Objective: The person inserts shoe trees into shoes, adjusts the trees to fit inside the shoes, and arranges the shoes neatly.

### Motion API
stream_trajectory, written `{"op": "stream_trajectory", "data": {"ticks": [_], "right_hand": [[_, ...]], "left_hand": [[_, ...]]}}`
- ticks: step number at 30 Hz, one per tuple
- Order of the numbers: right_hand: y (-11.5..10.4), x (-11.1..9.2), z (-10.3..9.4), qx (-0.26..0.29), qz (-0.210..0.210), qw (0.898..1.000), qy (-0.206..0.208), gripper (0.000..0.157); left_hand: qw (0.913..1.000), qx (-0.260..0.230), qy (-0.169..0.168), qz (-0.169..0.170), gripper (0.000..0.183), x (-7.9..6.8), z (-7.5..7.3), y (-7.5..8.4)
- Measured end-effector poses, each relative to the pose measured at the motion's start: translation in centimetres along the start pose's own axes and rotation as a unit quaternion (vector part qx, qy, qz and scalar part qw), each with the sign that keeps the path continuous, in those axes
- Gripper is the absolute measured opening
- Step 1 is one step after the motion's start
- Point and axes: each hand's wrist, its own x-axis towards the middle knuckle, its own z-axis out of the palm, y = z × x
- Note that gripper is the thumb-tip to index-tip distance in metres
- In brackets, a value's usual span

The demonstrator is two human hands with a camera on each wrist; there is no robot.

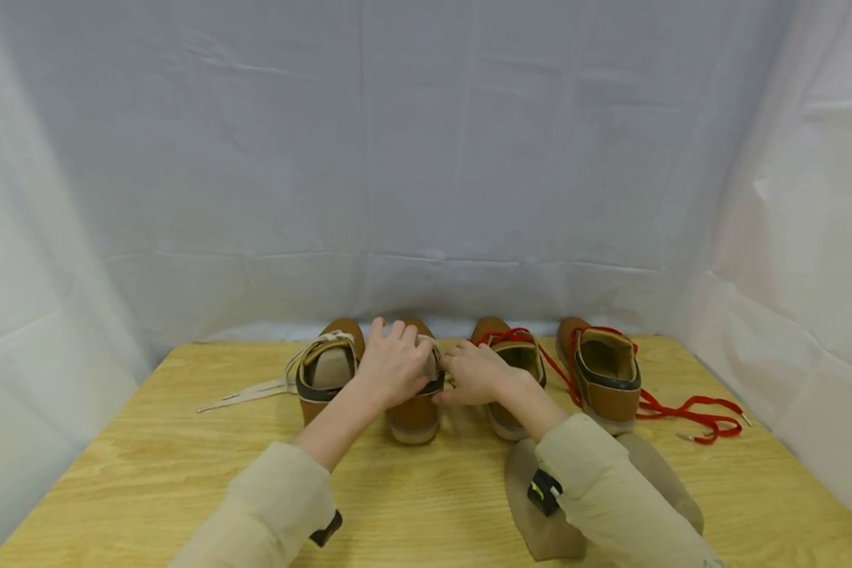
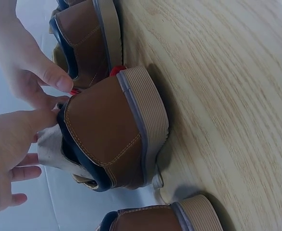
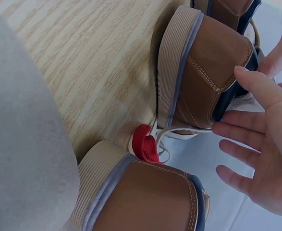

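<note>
Brown leather shoes stand in a row with their heels toward me. In the head view my left hand (image 1: 395, 364) is over the second shoe from the left (image 1: 415, 418). A grey insole (image 2: 59, 149) sticks up from this shoe's opening, and my left hand holds it with the thumb at the dark collar and the fingers beyond. My right hand (image 3: 270, 139) is at the same shoe's right side; its thumb and extended fingers touch around the collar. The inside of the shoe is mostly hidden by the hands.
A shoe with cream laces (image 1: 255, 390) and an insole inside stands at left. At right are two shoes (image 1: 607, 394) with red laces (image 1: 703, 418) trailing over the wooden table (image 1: 412, 505). Loose grey-brown insoles (image 1: 547, 536) lie beneath my right forearm. White sheeting surrounds the table.
</note>
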Motion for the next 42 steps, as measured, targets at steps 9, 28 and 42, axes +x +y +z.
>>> {"op": "stream_trajectory", "data": {"ticks": [9,28,42], "right_hand": [[0.01,-0.04,-0.02,0.004,-0.001,1.0,0.002,0.051],[-0.31,-0.09,0.06,0.003,-0.005,1.0,0.009,0.045],[-0.23,0.01,0.14,0.003,-0.005,1.0,0.007,0.046]], "left_hand": [[0.9988,-0.024,-0.023,-0.036,0.042,0.33,-0.47,0.58],[0.997,-0.033,-0.044,-0.054,0.041,0.5,-0.05,0.75],[0.9958,-0.051,-0.038,-0.065,0.044,0.67,0.26,0.6]]}}
